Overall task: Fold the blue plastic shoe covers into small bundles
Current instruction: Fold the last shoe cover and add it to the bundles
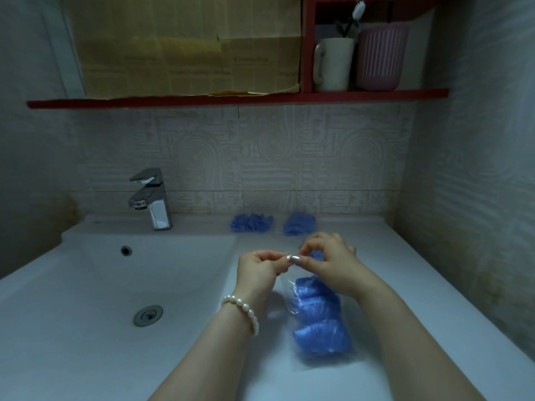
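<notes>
Both hands raised over bench (405, 285) beside sink basin (115, 285). Left hand (256, 269) and right hand (327, 263) meet fingertip to fingertip, pinching mouth of clear plastic bag (289, 287) — bag hangs below, packed with blue shoe covers (318, 314), bottom resting on bench. Two folded bundles (252, 222) (299, 223) already at back edge by wall, right of faucet (150, 198). Step, by my reading: opening bag for next cover. Next move calls for spreading thin film, drawing one cover out without dragging others.

chrome faucet (152, 198), white sink (86, 285), red shelf (231, 99), mug (333, 65)
</notes>
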{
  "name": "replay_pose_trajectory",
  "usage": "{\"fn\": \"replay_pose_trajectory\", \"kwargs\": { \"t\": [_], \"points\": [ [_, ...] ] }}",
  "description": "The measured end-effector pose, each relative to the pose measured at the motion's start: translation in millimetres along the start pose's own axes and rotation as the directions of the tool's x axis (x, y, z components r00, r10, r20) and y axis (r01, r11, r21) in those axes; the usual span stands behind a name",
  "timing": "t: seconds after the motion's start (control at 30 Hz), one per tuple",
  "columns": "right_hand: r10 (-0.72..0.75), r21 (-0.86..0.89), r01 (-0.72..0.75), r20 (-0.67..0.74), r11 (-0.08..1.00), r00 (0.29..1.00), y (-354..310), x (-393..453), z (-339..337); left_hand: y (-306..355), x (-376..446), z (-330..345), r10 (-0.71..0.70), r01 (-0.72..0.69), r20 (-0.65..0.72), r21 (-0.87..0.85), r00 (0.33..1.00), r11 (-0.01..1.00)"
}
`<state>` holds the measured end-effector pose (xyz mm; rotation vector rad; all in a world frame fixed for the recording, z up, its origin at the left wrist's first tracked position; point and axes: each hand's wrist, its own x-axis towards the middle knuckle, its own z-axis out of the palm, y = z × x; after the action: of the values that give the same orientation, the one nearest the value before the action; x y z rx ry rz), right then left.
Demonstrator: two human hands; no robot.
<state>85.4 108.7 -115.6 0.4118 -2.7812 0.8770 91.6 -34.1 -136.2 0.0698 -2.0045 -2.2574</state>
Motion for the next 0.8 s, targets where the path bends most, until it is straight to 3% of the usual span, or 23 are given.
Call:
{"fn": "replay_pose_trajectory", "kwargs": {
  "t": [0.2, 0.37, 0.8],
  "points": [
    [-0.045, -0.053, 0.044, -0.014, 0.998, 0.999, -3, 0, 3, -3, 3, 1, -0.023, 0.024, 0.016, -0.056, 1.000, 0.998],
    [-0.102, -0.120, 0.085, -0.148, 0.989, 0.984, -9, 2, 7, -3, 4, 3, -0.004, 0.002, -0.029, -0.066, 1.000, 0.998],
    [0.082, -0.011, -0.084, -0.126, 0.996, 0.989, 13, -1, -6, -5, 13, -2, -0.105, 0.086, -0.145, -0.133, 0.984, 0.987]
  ]
}}
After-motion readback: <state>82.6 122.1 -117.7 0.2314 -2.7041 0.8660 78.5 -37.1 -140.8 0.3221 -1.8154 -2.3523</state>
